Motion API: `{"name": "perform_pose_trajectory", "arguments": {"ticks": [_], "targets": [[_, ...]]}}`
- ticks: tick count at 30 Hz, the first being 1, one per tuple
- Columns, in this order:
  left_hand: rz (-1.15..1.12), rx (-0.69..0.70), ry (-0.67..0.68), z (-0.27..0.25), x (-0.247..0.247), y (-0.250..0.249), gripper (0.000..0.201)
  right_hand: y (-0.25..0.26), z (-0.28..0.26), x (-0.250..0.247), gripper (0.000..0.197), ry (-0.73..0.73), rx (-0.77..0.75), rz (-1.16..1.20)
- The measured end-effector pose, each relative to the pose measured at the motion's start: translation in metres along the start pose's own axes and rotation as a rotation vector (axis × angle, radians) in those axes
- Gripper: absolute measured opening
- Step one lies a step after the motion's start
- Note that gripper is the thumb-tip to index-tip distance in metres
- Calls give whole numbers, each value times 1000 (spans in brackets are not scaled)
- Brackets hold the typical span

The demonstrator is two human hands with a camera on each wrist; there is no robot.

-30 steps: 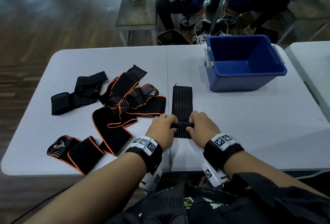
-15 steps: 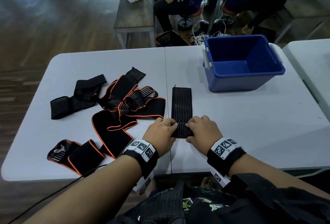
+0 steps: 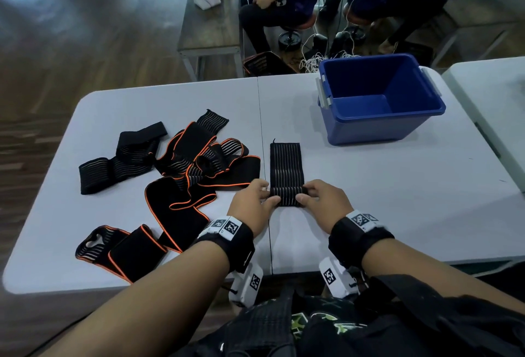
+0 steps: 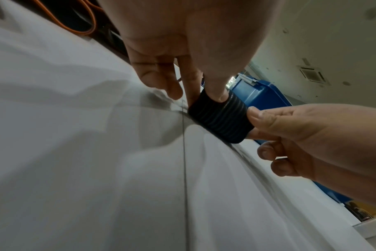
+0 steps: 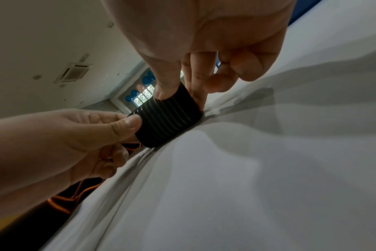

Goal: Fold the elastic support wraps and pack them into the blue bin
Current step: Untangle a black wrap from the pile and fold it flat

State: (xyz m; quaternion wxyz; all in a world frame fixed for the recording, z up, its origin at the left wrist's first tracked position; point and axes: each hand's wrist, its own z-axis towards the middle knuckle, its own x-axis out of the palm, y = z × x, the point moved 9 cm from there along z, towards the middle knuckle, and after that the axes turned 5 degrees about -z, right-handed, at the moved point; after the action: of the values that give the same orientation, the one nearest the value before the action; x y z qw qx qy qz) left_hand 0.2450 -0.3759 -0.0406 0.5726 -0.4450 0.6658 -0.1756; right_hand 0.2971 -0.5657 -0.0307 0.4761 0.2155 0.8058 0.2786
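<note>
A black ribbed wrap (image 3: 286, 167) lies stretched away from me on the white table (image 3: 369, 200). Its near end is curled into a small roll (image 4: 220, 117) (image 5: 167, 118). My left hand (image 3: 255, 203) pinches the roll's left edge between thumb and fingers. My right hand (image 3: 321, 200) pinches the right edge the same way. The blue bin (image 3: 380, 100) stands empty at the far right of the table, beyond the wrap.
Several loose wraps, black ones with orange trim (image 3: 196, 174) and a plain black one (image 3: 119, 157), lie in a heap left of my hands. A second white table (image 3: 494, 95) adjoins on the right. Seated people and a wooden bench (image 3: 213, 21) are beyond.
The near end of the wrap has been rolled forward, and both hands have moved slightly away from me along it. The flat part looks shorter.
</note>
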Motion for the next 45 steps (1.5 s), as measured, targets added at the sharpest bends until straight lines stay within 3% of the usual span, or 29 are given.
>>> {"name": "perform_pose_trajectory", "arguments": {"ticks": [4, 13, 24, 28, 32, 33, 37, 41, 45], "targets": [[20, -10, -21, -1, 0, -1, 28, -8, -3, 4, 34, 2, 5, -4], [-10, -83, -25, -7, 6, 3, 30, -10, -10, 4, 30, 6, 20, -56], [171, 121, 45, -15, 9, -16, 5, 4, -14, 12, 31, 72, -112, -242], [245, 181, 17, -18, 4, -19, 24, 9, -15, 19, 43, 93, -182, -427], [328, 182, 150, -28, 13, -8, 74, 5, -14, 24, 69, 157, -194, -518], [350, 175, 165, -30, 14, -4, 79, 4, -12, 25, 70, 170, -187, -527], [264, 149, 112, -27, 12, -2, 56, 3, 0, 19, 57, 141, -127, -397], [192, 148, 111, -19, 11, -13, 29, 11, 3, 14, 14, 129, -120, -225], [106, 75, 94, -10, 8, -11, 17, 7, 10, 16, 26, 98, -37, -179]]}}
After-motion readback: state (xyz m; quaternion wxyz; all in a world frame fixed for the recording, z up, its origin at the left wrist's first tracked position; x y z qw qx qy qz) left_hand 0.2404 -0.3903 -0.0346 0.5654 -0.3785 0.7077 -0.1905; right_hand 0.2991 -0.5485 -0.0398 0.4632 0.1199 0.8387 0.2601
